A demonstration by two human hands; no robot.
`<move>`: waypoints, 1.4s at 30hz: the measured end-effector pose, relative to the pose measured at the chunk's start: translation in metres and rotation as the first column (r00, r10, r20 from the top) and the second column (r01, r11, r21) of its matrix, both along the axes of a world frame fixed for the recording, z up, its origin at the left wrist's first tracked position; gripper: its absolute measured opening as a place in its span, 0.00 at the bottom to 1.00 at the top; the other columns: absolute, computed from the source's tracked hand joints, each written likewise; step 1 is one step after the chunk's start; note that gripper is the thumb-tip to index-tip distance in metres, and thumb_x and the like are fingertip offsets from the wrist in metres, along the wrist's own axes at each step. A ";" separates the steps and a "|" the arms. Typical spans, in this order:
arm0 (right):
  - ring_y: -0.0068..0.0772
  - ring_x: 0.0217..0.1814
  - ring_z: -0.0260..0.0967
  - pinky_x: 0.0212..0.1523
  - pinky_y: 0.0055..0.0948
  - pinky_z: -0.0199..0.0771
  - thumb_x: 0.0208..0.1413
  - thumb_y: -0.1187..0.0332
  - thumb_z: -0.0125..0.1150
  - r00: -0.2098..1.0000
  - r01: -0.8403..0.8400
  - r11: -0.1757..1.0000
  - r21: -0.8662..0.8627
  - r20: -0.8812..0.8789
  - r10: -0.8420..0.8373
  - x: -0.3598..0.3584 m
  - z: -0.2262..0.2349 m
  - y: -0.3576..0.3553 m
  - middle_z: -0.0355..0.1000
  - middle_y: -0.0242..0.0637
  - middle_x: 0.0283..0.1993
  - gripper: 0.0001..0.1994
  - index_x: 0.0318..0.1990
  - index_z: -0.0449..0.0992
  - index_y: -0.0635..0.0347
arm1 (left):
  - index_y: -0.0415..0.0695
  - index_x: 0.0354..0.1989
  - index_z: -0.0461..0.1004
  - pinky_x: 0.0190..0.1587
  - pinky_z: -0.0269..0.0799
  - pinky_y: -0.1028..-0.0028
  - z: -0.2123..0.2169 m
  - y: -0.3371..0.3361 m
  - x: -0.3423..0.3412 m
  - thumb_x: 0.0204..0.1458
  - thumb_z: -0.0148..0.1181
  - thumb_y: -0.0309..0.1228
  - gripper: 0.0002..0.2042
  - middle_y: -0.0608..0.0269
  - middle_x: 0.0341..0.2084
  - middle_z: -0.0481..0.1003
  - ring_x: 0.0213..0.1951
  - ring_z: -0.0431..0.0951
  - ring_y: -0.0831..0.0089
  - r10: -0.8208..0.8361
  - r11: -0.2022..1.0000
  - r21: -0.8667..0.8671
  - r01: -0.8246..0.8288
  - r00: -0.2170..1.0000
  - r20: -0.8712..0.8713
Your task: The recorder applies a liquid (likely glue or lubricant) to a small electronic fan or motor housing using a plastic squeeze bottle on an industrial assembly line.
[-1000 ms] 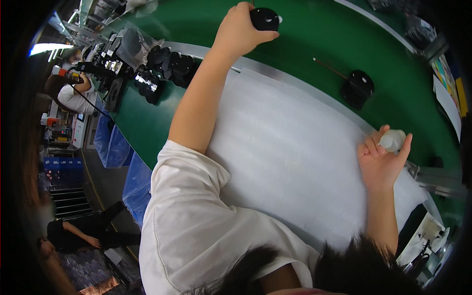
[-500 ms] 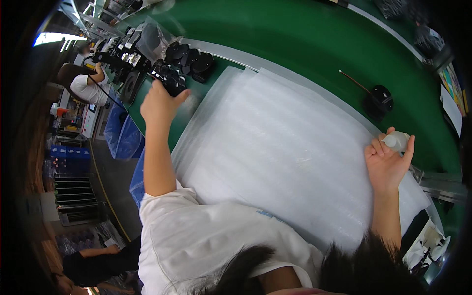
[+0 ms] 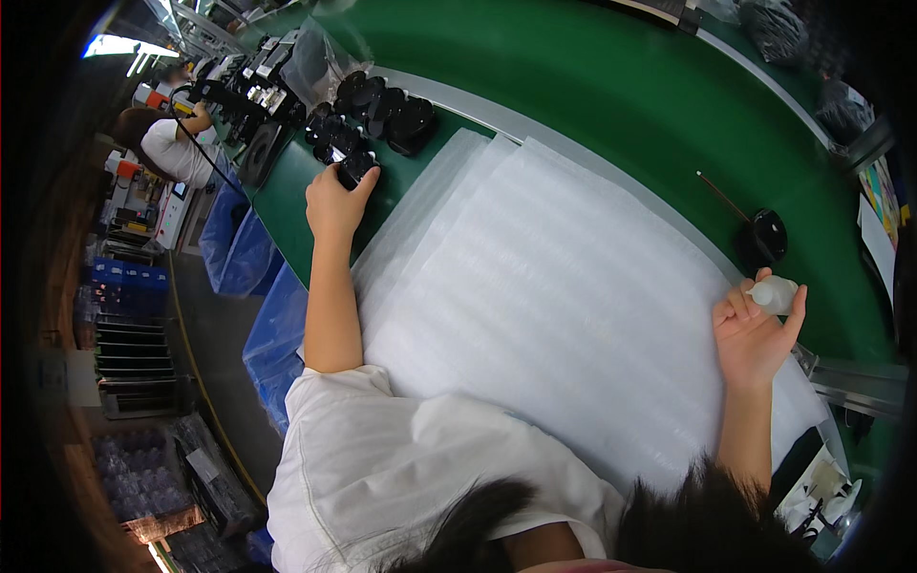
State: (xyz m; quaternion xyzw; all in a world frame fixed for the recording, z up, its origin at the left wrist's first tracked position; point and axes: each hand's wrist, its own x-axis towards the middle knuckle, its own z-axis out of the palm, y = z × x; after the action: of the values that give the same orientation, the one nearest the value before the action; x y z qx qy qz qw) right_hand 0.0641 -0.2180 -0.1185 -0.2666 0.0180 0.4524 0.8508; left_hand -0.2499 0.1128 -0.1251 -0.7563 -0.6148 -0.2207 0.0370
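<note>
At the far left of the green bench, my left hand [image 3: 334,202] has its thumb and fingers around a glossy black rounded part [image 3: 357,169]. That part sits at the near side of a group of similar black parts [image 3: 382,107]. On the right, my right hand [image 3: 755,334] is palm up, with a small translucent white bottle [image 3: 776,295] held between thumb and fingers. Between my hands lie overlapping sheets of white foam wrap [image 3: 554,315]. Just beyond the right hand, a black cup-like piece [image 3: 764,237] stands with a thin stick [image 3: 723,196] leaning out of it.
A black and silver machine [image 3: 258,95] and a clear plastic bag [image 3: 320,59] stand beyond the black parts. A metal rail [image 3: 458,102] crosses the green bench [image 3: 573,67]. Blue plastic [image 3: 234,248] hangs at its left edge. Another person [image 3: 167,148] works at the far left.
My left hand has closed on one black part at the near side of the group. My right hand keeps its hold on the bottle. The view has shifted slightly.
</note>
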 end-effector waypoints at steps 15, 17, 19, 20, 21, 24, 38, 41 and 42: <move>0.22 0.21 0.49 0.28 0.22 0.51 0.50 0.48 0.44 1.000 -0.013 1.000 0.007 0.019 0.013 0.001 -0.001 -0.001 0.57 0.30 0.19 0.22 0.37 0.67 0.59 | 0.34 0.47 0.64 0.49 0.58 0.62 -0.014 -0.006 0.001 0.34 0.61 0.52 0.37 0.44 0.43 0.65 0.47 0.62 0.52 -0.026 0.999 0.029 0.030 0.993 -0.119; 0.22 0.21 0.49 0.28 0.22 0.51 0.50 0.48 0.44 1.000 -0.011 1.000 0.007 0.020 0.011 0.001 -0.001 -0.001 0.57 0.30 0.19 0.22 0.37 0.67 0.59 | 0.35 0.48 0.63 0.49 0.58 0.61 -0.013 -0.008 -0.002 0.34 0.60 0.52 0.37 0.44 0.45 0.64 0.48 0.61 0.51 -0.008 1.000 0.003 0.008 0.991 -0.130; 0.22 0.21 0.49 0.28 0.22 0.51 0.50 0.48 0.44 1.000 -0.018 1.000 0.016 0.021 0.017 0.001 -0.001 -0.001 0.57 0.31 0.19 0.22 0.37 0.67 0.59 | 0.35 0.49 0.62 0.50 0.57 0.60 -0.013 -0.005 -0.005 0.34 0.60 0.53 0.38 0.44 0.46 0.62 0.49 0.60 0.51 0.014 1.000 -0.022 -0.017 0.990 -0.141; 0.22 0.21 0.49 0.28 0.22 0.51 0.50 0.48 0.44 1.000 -0.020 1.000 0.016 0.022 0.020 0.001 -0.001 -0.001 0.57 0.31 0.19 0.22 0.37 0.67 0.59 | 0.35 0.49 0.62 0.50 0.57 0.61 -0.013 -0.002 -0.006 0.35 0.59 0.53 0.37 0.44 0.47 0.62 0.50 0.59 0.51 0.019 0.998 -0.058 -0.028 0.989 -0.145; 0.22 0.21 0.49 0.28 0.22 0.51 0.50 0.48 0.45 0.999 -0.025 0.999 0.020 0.023 0.024 0.001 -0.001 -0.001 0.57 0.31 0.19 0.22 0.37 0.67 0.59 | 0.35 0.49 0.62 0.51 0.57 0.61 -0.014 -0.001 -0.006 0.35 0.58 0.53 0.37 0.43 0.47 0.62 0.50 0.59 0.51 0.025 0.995 -0.093 -0.039 0.989 -0.149; 0.23 0.21 0.49 0.28 0.23 0.51 0.50 0.48 0.45 0.999 -0.029 0.999 0.026 0.020 0.028 0.003 -0.001 -0.002 0.58 0.31 0.19 0.22 0.37 0.67 0.59 | 0.35 0.49 0.62 0.51 0.56 0.61 -0.014 -0.001 -0.005 0.36 0.57 0.54 0.37 0.42 0.47 0.61 0.51 0.58 0.50 0.014 0.993 -0.114 -0.028 0.992 -0.124; 0.23 0.21 0.50 0.29 0.22 0.51 0.49 0.47 0.45 0.999 -0.035 0.999 0.034 0.022 0.035 0.001 -0.002 -0.002 0.60 0.32 0.21 0.22 0.38 0.66 0.59 | 0.40 0.47 0.66 0.49 0.59 0.62 -0.019 0.008 -0.016 0.31 0.62 0.54 0.37 0.43 0.45 0.63 0.50 0.59 0.51 -0.025 0.994 -0.107 0.030 0.998 0.053; 0.22 0.22 0.50 0.28 0.22 0.51 0.49 0.48 0.45 0.999 -0.024 0.999 0.041 0.026 0.023 0.001 -0.005 -0.006 0.60 0.32 0.22 0.22 0.38 0.67 0.59 | 0.41 0.47 0.66 0.49 0.59 0.62 -0.020 0.010 -0.012 0.31 0.62 0.55 0.37 0.42 0.44 0.63 0.48 0.61 0.50 -0.045 0.994 -0.101 0.050 0.998 0.047; 0.22 0.23 0.50 0.28 0.22 0.51 0.50 0.48 0.45 0.999 -0.032 0.998 0.061 0.033 0.030 0.003 -0.007 -0.006 0.61 0.32 0.24 0.22 0.39 0.66 0.59 | 0.40 0.47 0.65 0.49 0.59 0.62 -0.019 0.010 -0.010 0.31 0.61 0.55 0.37 0.41 0.43 0.64 0.47 0.62 0.49 -0.058 0.993 -0.103 0.062 0.997 0.043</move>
State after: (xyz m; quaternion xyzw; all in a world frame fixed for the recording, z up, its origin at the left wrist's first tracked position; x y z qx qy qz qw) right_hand 0.0673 -0.2235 -0.1251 -0.2478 -0.0138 0.4617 0.8516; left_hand -0.2603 0.1226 -0.1442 -0.7707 -0.6031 -0.2045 -0.0215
